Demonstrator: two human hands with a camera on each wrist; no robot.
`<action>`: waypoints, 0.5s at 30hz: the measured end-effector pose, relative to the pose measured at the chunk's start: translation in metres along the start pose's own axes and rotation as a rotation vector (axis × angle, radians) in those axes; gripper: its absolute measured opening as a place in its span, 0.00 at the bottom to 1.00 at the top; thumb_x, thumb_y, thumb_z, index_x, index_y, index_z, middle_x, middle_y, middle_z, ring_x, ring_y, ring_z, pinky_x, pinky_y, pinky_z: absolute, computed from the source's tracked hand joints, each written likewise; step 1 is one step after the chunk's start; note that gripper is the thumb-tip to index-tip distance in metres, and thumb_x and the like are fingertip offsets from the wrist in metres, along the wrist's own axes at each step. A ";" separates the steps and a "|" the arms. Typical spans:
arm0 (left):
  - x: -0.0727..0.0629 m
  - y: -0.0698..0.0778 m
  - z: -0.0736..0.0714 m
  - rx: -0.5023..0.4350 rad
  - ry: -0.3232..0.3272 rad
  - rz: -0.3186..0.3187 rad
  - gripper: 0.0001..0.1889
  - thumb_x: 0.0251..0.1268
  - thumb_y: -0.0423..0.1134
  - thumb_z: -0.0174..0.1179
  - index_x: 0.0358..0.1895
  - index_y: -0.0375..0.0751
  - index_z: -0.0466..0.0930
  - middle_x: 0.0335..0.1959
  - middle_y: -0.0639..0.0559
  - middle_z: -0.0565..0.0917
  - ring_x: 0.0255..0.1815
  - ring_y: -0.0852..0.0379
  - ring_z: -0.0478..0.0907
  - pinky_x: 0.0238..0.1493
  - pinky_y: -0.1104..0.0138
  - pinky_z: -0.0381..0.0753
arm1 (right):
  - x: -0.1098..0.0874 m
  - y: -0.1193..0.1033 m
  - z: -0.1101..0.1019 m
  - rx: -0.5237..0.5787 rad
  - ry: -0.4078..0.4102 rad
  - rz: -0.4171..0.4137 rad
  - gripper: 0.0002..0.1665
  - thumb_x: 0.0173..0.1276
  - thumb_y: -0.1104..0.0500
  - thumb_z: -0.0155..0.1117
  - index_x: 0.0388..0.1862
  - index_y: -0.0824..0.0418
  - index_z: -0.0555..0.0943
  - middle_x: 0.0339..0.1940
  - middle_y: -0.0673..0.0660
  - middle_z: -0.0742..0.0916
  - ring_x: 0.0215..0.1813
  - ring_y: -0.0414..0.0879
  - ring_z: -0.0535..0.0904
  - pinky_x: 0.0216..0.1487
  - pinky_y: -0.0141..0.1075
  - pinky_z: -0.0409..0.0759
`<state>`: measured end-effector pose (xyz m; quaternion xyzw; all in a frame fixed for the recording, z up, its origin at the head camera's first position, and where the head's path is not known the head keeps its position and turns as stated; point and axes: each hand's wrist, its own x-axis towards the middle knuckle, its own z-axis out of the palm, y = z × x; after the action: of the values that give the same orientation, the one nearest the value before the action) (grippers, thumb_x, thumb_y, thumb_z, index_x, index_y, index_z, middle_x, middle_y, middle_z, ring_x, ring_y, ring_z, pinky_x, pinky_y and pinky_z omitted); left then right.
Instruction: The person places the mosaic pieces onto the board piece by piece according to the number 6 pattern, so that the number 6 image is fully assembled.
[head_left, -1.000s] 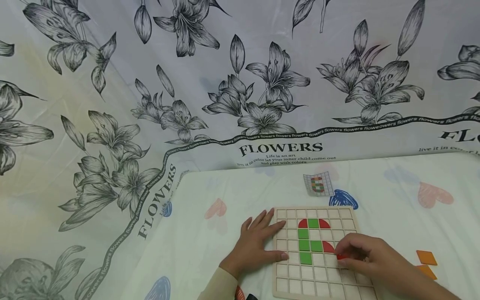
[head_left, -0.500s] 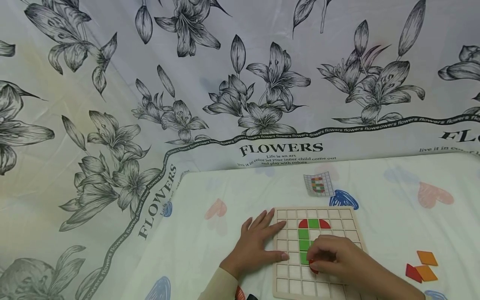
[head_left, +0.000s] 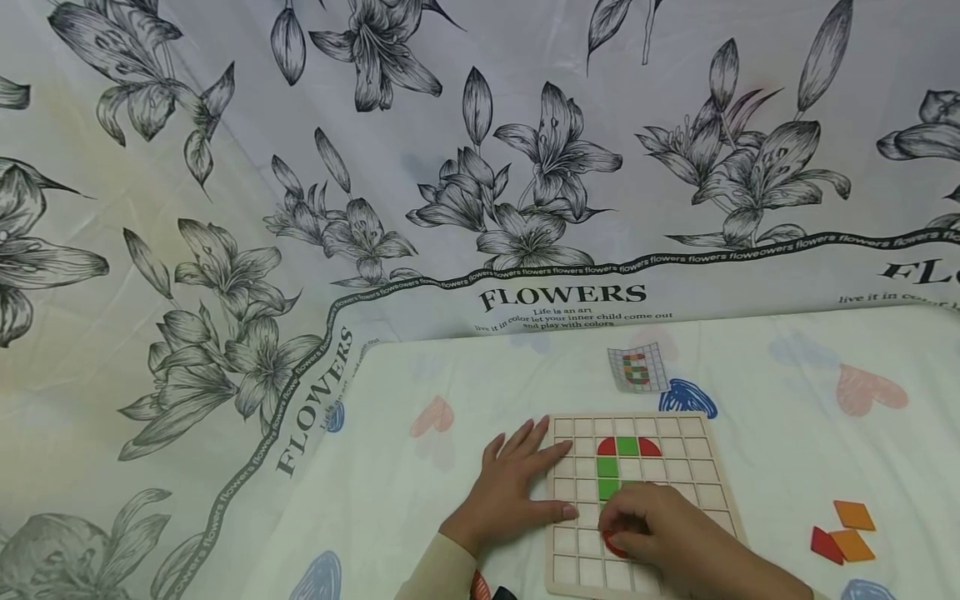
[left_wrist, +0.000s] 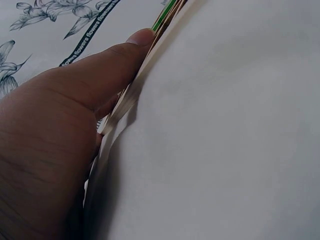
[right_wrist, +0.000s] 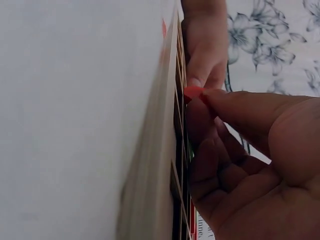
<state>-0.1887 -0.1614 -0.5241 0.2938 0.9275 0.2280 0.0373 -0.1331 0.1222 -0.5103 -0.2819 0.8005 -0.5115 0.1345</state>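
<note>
A square wooden grid board [head_left: 566, 568] lies on the white cloth. My left hand [head_left: 510, 492], fingers spread, rests on the board's left edge, its thumb reaching onto the frame. Between thumb and fingertips, my right hand [head_left: 660, 529] pinches a small red tile [head_left: 615, 543] with a rounded edge, low over the board's left-middle cells; the right wrist view also shows this red tile [right_wrist: 194, 92] at the grid. Farther up, a green square tile [head_left: 627, 447] sits between two red quarter-round tiles [head_left: 649, 448], with more green tiles [head_left: 607, 467] below. The right hand hides several cells and tiles.
Behind the board lies a small pattern card [head_left: 637, 368] with a coloured grid figure. To the right are two orange diamond tiles [head_left: 855, 515] and a loose red tile [head_left: 827, 545]. A flower-printed sheet [head_left: 525, 167] hangs at the back and left.
My right hand has moved left and nearer across the board with the red tile, now covering the lower tiles and uncovering the loose red tile at right. The left hand stays put.
</note>
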 end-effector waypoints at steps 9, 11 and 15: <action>0.000 -0.001 0.000 0.002 -0.008 -0.007 0.45 0.65 0.77 0.64 0.84 0.71 0.68 0.89 0.60 0.52 0.89 0.54 0.44 0.81 0.35 0.44 | -0.001 -0.001 0.003 -0.090 0.020 0.046 0.07 0.74 0.54 0.77 0.45 0.46 0.86 0.39 0.39 0.81 0.39 0.36 0.76 0.39 0.34 0.79; 0.000 -0.001 0.001 0.004 -0.006 -0.006 0.45 0.65 0.77 0.64 0.84 0.71 0.68 0.89 0.60 0.52 0.89 0.54 0.43 0.81 0.35 0.44 | -0.001 -0.002 0.004 -0.124 0.018 0.058 0.08 0.74 0.54 0.77 0.46 0.44 0.85 0.40 0.38 0.81 0.40 0.36 0.76 0.41 0.34 0.79; 0.001 -0.001 0.002 0.007 -0.003 -0.005 0.45 0.65 0.77 0.64 0.84 0.72 0.67 0.89 0.60 0.52 0.89 0.54 0.44 0.81 0.35 0.43 | -0.001 -0.004 0.007 -0.208 0.032 0.061 0.10 0.74 0.53 0.78 0.46 0.42 0.83 0.41 0.36 0.79 0.42 0.35 0.75 0.43 0.35 0.80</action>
<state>-0.1896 -0.1611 -0.5262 0.2917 0.9291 0.2241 0.0382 -0.1275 0.1169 -0.5102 -0.2616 0.8595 -0.4259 0.1073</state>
